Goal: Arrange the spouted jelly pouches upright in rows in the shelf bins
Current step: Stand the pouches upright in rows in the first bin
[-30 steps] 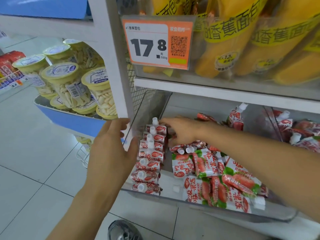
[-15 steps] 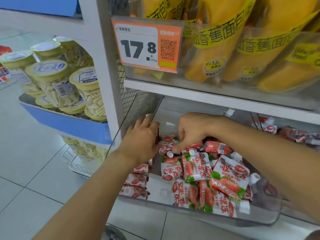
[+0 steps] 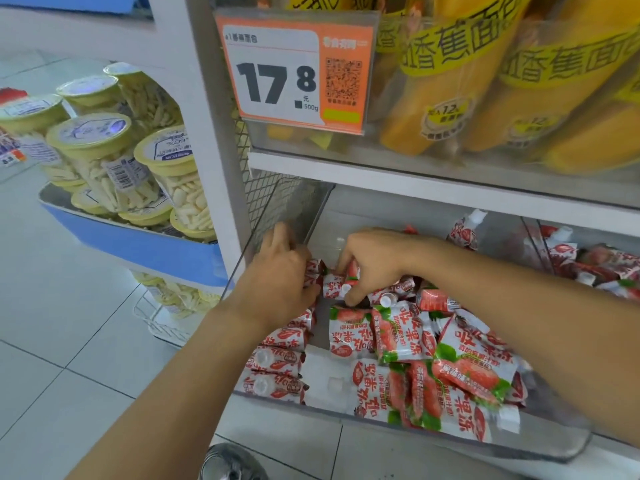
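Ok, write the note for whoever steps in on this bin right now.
Left hand rests against the upright row of pouches along the left wall of the clear bin.
Right hand pinches one pouch beside that row, at its back end.
Done: one row stands at the left wall.
Left: the loose pile lying flat across the rest of the bin.

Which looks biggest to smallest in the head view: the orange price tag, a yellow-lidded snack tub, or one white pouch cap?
1. Orange price tag, though nearness to the camera flatters it.
2. Yellow-lidded snack tub.
3. White pouch cap, clearly smallest.
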Motion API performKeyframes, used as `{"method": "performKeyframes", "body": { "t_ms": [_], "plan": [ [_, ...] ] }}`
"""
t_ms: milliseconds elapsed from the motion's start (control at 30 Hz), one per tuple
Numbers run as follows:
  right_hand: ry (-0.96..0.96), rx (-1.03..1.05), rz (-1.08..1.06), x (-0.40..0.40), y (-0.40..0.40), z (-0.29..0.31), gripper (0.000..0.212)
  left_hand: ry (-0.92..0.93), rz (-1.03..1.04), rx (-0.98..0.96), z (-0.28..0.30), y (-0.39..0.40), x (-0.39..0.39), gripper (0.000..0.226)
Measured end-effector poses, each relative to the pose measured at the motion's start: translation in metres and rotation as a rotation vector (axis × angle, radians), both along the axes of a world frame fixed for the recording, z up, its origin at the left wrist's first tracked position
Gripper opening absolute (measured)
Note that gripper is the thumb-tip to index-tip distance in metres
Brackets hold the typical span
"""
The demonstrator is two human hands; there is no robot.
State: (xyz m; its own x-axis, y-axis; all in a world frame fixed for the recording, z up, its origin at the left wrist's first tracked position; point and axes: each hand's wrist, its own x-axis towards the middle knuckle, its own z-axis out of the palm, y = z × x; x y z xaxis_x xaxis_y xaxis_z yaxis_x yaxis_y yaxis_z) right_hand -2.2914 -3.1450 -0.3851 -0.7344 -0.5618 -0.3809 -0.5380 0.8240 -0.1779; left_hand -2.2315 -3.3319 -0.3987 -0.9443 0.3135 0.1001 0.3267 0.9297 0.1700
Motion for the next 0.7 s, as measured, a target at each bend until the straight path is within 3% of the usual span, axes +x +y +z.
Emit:
{"method": "performKeyframes", "body": {
  "t_ms": [100,167,267,400,533,700],
  "plan": [
    [0.016,-0.089,0.028,-0.004,0.005,0.000,0.038,-0.049,-0.010,0.026,0.001,0.001,0.000,0.039],
    [0.033,-0.102,0.050,-0.006,0.007,0.001,0.030,-0.089,-0.005,0.062,0.003,0.002,0.001,0.034],
    [0.117,-0.130,0.021,-0.006,0.010,0.009,0.027,-0.104,-0.008,0.063,0.004,0.004,0.002,0.033],
    [0.233,-0.270,-0.126,-0.009,0.012,0.021,0.046,-0.102,-0.019,0.062,0.005,0.004,0.003,0.035],
    [0.260,-0.286,-0.283,-0.014,0.014,0.018,0.031,-0.092,-0.032,0.077,0.004,0.003,0.003,0.035],
    [0.200,-0.333,-0.201,-0.019,-0.005,0.010,0.019,-0.109,-0.033,0.173,0.002,0.000,0.005,0.041]
  ]
}}
